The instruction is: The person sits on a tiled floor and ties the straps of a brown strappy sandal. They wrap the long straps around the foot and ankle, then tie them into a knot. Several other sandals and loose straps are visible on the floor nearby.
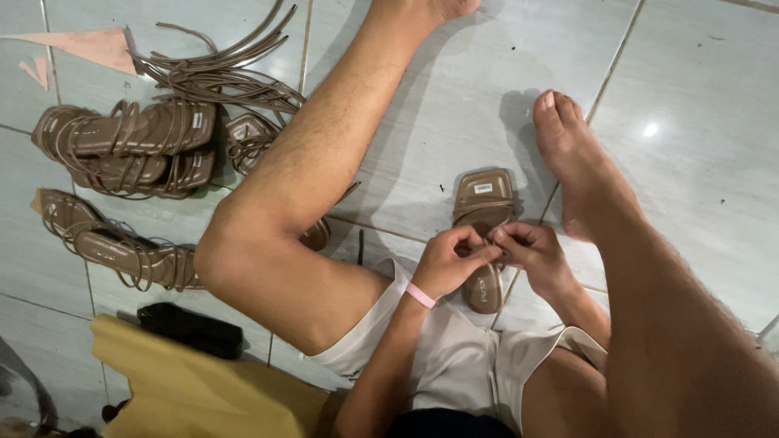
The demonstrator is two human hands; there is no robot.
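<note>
A brown strappy sandal [484,197] lies on the tiled floor between my legs, toe end pointing away from me. My left hand [451,261], with a pink band on its wrist, and my right hand [531,253] meet over its middle. Both pinch the thin brown straps of the sandal with their fingertips. The hands hide the middle of the sandal; its heel end shows below them.
Several more brown sandals [130,146] and loose straps [219,73] lie at the left, beyond my bent left leg [292,186]. My right foot [576,162] rests right of the sandal. A black object [191,328] and yellow cloth [195,389] lie at the lower left.
</note>
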